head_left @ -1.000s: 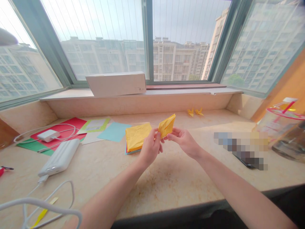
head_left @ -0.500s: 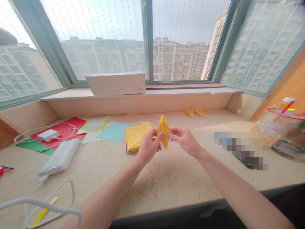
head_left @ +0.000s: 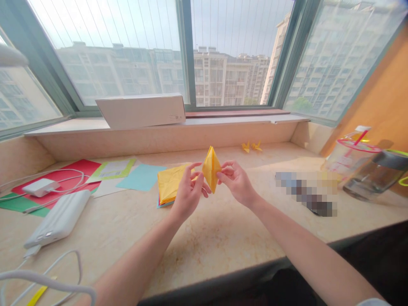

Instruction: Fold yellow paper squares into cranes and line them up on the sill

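A yellow folded-paper diamond (head_left: 211,170) is held upright above the counter. My right hand (head_left: 236,180) pinches it at its right corner, thumb in front. Just to the left of the paper is my left hand (head_left: 188,193), its thumb and fingers parted; whether a fingertip still touches the paper's left edge I cannot make out. Behind my left hand lies a stack of yellow paper squares (head_left: 170,182) with other colours at the bottom, partly hidden by the hand. Two small yellow paper cranes (head_left: 251,147) stand at the back of the counter.
On the left are coloured sheets (head_left: 142,176), a white charger (head_left: 41,187), a power bank (head_left: 59,219) and looping white cable (head_left: 47,278). A white box (head_left: 142,112) rests on the sill. A lidded cup (head_left: 353,161) and dark-topped jar (head_left: 374,174) stand right, near a blurred-out object (head_left: 306,193).
My left hand has loosened from the folded paper, its fingers spreading apart. My right hand keeps hold, and the paper is turned slightly. The whole view has shifted to the right.
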Demonstrator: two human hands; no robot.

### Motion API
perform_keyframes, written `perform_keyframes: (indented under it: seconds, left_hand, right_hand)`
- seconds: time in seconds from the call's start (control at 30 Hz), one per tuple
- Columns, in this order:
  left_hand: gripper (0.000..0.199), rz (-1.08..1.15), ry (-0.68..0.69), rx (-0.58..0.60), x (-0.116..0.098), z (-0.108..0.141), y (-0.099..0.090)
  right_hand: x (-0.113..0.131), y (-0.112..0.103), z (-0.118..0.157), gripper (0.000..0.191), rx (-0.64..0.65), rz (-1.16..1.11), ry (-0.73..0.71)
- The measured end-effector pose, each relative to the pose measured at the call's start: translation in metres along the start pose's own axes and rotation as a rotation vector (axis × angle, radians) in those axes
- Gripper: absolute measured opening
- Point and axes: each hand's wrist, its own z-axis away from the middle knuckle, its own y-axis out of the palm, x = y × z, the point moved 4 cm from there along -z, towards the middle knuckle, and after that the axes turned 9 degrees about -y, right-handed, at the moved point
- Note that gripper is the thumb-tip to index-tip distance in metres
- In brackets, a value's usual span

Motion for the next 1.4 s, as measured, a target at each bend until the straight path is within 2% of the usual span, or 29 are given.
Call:
perform_keyframes:
  seconds: [0.1,0.23,0.43,0.6,0.93,1.13,1.23,1.33,1.4]
  left_hand:
    - [0.033,-0.038,0.056,0.006,0.000,-0.001,-0.002]
    - [0.034,-0.042,0.063,-0.027,-0.001,-0.003,-0.006]
    - [0.056,-0.032,-0.081,-0.022,0.001,-0.007,-0.008]
    - [0.057,-0.100,-0.146,-0.025,0.009,-0.011,-0.011]
    - [0.057,-0.182,-0.127,0.010,0.016,-0.010,-0.013]
    - [0.052,-0.168,-0.119,0.007,0.016,-0.011,-0.016]
    - [0.049,-0.176,-0.101,-0.024,0.015,-0.010,-0.015]
    - [0.039,-0.181,-0.100,0.036,0.015,-0.008,-0.009]
    - [0.033,-0.170,-0.104,0.070,0.014,-0.006,-0.005]
  right_hand:
    - [0.002,-0.001,0.000,0.023,-0.020,0.076,-0.036]
    - [0.009,0.002,0.003,0.023,0.046,0.221,-0.104]
    - [0.013,0.008,0.006,0.028,0.247,0.382,-0.285]
    - [0.010,0.006,0.004,0.027,0.346,0.494,-0.325]
    - [0.012,0.003,0.003,0.015,0.314,0.495,-0.367]
    - [0.017,0.001,0.003,0.014,0.307,0.527,-0.457]
    - [0.021,-0.002,0.005,0.014,0.227,0.603,-0.473]
    - [0.023,-0.005,0.005,0.015,0.135,0.687,-0.467]
    - [0.021,-0.005,0.005,0.017,0.133,0.678,-0.429]
